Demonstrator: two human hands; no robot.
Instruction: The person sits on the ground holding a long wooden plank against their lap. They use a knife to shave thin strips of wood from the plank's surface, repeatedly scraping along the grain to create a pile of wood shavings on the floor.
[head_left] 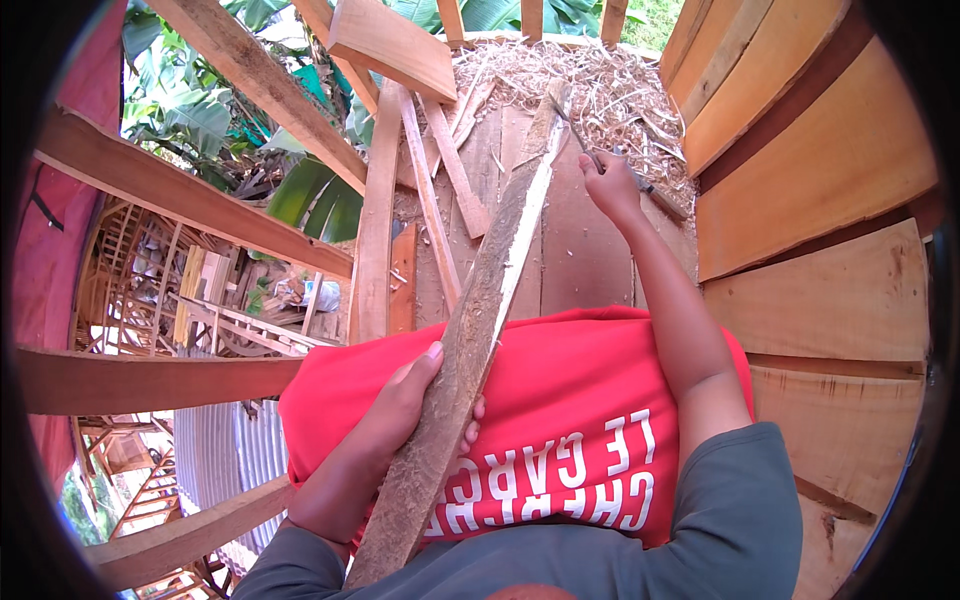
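A long, rough wooden plank (462, 330) slants from my chest, across my lap, to the far floor. Along its right edge runs a pale, freshly cut strip. My left hand (418, 400) is wrapped around the plank's near half, thumb on the left side and fingertips showing on the right. Farther out, my right hand (610, 185) is closed on a tool with a slim dark blade (577, 132), which lies against the plank's far right edge. A brown, handle-like piece (667, 203) shows just beyond that hand; I cannot tell whether it belongs to the tool.
Red cloth (580, 370) with white lettering covers my lap. Curly wood shavings (620, 110) heap on the far plank floor (585, 255). Loose boards (378, 230) and a thick block (392, 50) stand left of the plank. Wooden slats (820, 310) wall the right; open rails (180, 385) cross the left.
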